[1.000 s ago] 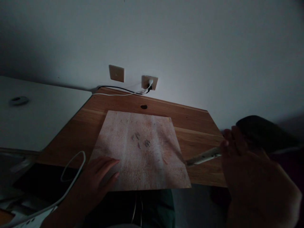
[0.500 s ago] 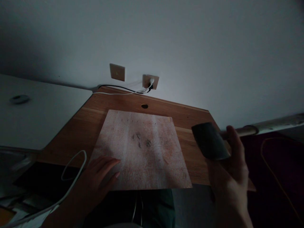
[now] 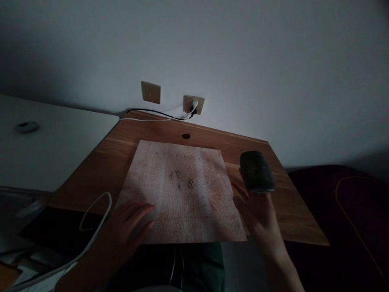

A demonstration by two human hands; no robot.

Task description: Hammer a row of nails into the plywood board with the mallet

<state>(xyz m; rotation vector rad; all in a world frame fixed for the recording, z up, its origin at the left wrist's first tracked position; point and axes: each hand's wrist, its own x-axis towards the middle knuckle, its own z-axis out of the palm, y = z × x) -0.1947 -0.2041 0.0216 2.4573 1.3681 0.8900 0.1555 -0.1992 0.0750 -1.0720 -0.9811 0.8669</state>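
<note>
A rough, reddish-white board lies on the wooden desk. My left hand rests on its front left part, fingers stretched out and holding nothing. Several small nails lie loose near the middle of the board. At the board's right edge, my right hand is closed on a hammer with a dark, blocky head. The head is raised above the fingers, and the handle is hidden in this view. A row of small dark marks runs along the board's far side.
The wooden desk stands against a pale wall with a plugged socket and a blank plate. A white surface adjoins on the left. A white cable loops beside my left arm. Dark red fabric lies at the right.
My right hand has moved left with the hammer, towards the board. The hammer has turned, so its pale handle no longer shows at the right. My left hand has stayed in place.
</note>
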